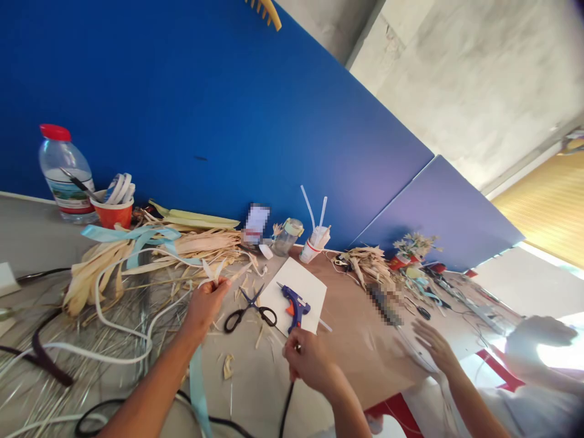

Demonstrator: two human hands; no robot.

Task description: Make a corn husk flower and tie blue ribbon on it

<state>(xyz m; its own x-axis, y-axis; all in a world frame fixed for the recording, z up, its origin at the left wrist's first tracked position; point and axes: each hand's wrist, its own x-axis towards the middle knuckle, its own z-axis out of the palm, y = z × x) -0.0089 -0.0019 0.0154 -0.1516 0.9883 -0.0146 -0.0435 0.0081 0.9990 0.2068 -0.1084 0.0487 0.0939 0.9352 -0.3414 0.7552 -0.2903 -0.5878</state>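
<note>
Your left hand point(204, 302) pinches a pale husk strip point(213, 272) that points up and away from it. Your right hand point(306, 359) closes on the black cord, just below the blue glue gun point(294, 304).

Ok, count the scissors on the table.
2. One black pair of scissors lies open between the left hand and the glue gun. A second pair lies farther right, near another person's hand. More may hide under the husks.
</note>
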